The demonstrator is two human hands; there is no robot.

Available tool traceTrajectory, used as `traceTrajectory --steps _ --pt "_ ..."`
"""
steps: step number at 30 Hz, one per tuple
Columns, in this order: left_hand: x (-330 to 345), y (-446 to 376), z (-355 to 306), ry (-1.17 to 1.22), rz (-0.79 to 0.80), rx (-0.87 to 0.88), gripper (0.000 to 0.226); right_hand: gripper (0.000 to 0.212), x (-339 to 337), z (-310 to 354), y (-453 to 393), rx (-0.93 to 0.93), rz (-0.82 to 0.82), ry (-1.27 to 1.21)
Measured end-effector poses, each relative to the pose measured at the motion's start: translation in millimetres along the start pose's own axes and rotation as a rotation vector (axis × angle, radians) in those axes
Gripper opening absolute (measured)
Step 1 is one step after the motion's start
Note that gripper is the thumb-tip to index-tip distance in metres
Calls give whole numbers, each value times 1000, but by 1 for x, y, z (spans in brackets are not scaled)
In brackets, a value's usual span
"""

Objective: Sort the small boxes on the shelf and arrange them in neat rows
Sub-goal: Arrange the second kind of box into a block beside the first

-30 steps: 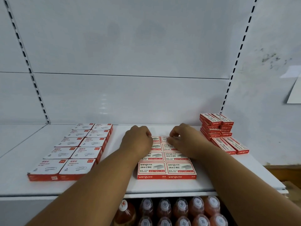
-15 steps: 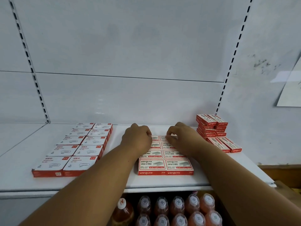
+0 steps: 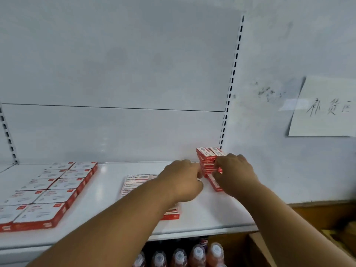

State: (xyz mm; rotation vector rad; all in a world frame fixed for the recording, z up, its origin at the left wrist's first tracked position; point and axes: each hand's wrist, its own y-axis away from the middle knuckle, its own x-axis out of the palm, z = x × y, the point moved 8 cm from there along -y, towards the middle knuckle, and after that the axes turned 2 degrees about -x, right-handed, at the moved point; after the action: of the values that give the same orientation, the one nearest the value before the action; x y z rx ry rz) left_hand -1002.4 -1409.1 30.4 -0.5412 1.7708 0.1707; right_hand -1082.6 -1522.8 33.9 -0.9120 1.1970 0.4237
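white shelf back panel [image 3: 115,74], slotted upright [image 3: 232,79], handwritten paper sign [image 3: 325,108] on wall

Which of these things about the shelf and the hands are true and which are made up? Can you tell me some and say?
1. Both hands are over at the red stack of little boxes by the right end of the shelf. True: the left hand and right hand meet at the stack of red boxes.
2. The white-topped boxes on the left are piled in a tall tower. False: the white-topped boxes lie flat in two neat rows.
3. Bottles stand on the level under the shelf. True: bottles show below the shelf.
4. The paper on the wall is blank. False: the paper has handwriting on it.
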Motion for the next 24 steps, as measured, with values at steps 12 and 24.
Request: traceTrajectory --steps 12,24 --pt "52 -43 -45 -177 -13 -250 64 30 31 -76 6 72 269 -352" --pt "28 -10 -39 473 -357 -433 38 16 31 -79 7 110 165 -1183"
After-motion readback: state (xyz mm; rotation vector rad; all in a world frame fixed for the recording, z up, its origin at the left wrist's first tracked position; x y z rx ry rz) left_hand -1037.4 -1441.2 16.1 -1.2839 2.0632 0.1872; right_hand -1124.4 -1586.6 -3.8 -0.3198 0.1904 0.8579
